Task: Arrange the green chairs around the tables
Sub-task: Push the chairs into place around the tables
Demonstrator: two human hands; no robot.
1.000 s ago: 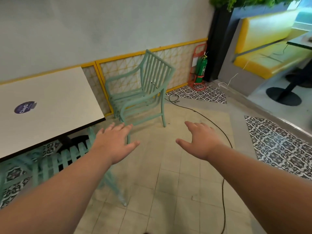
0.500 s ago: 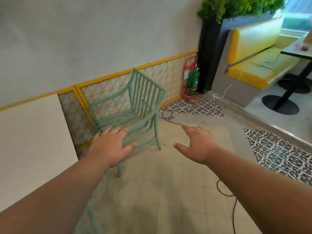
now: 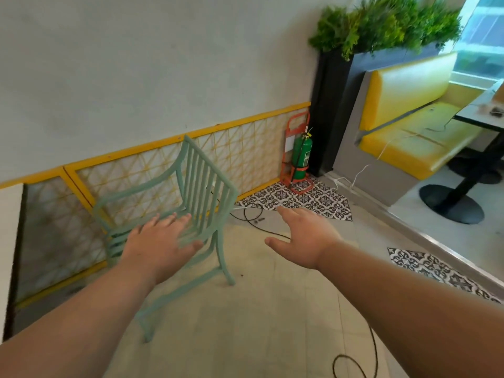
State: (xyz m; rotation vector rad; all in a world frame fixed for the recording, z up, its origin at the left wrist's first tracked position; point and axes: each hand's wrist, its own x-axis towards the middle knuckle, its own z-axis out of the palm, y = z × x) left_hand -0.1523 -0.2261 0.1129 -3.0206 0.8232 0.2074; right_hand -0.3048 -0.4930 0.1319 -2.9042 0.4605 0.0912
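- Along the far side, a pale wall (image 3: 136, 77) fills most of your view, with a yellow-framed lattice panel (image 3: 245, 148) running along its base.
- Underfoot, the beige tiled floor (image 3: 272, 309) spreads from the near edge to the wall. It is broken by black-and-white patterned tiles (image 3: 300, 199) far and right of centre.
- At far right, a yellow bench (image 3: 409, 110) sits just right of a dark planter (image 3: 327, 105) topped with green foliage (image 3: 381, 25). A dark-edged table (image 3: 480, 110) on a black pedestal stands in front of the bench.
- At the left edge, a sliver of a white table (image 3: 8, 241) shows, close to the wall.
- The green chair (image 3: 201, 186) stands left of centre on the floor, just beside the lattice panel. Its slatted back is to the right and its seat faces the white table, from which it stands apart.
- Your left hand (image 3: 161, 246) is spread flat, palm down, holding nothing. It overlaps the chair's near armrest and seat, but this view does not show whether it touches them.
- Your right hand (image 3: 305, 238) is likewise wide open with fingers straight and holds nothing. It is to the right of the chair and apart from it.
- A green fire extinguisher (image 3: 301, 156) stands upright in a red stand (image 3: 296, 186) against the wall, beside the planter.
- A black cable (image 3: 252, 216) lies looped on the floor between the chair and the patterned tiles.
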